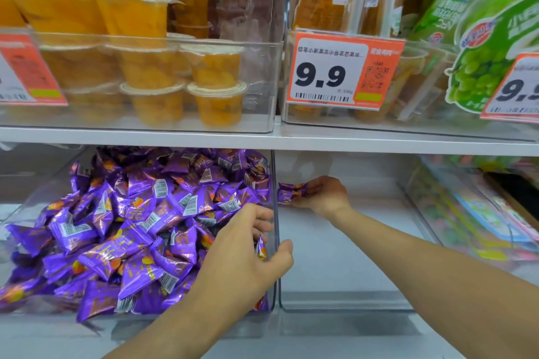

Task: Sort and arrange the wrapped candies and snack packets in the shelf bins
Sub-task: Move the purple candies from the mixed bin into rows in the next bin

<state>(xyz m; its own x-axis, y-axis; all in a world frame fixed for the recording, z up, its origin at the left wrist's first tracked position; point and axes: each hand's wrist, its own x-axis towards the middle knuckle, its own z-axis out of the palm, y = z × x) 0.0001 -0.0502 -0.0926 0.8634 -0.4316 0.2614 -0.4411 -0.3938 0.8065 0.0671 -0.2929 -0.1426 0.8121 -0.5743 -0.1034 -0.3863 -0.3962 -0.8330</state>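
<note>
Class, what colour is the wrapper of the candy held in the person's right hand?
Purple with orange markings, seen in the head view: the candy in the right hand.

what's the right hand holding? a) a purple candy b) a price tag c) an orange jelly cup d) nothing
a: the right hand pinches a purple candy in its fingers, inside the clear bin beside the full one.

Left bin [274,285]: I see it heaped with purple candies [140,227].
Left hand [248,253]: my fingers curl over its right wall, touching one packet.
Right hand [323,194]: pinches a purple candy [291,194] far inside the middle bin [347,304].
</note>
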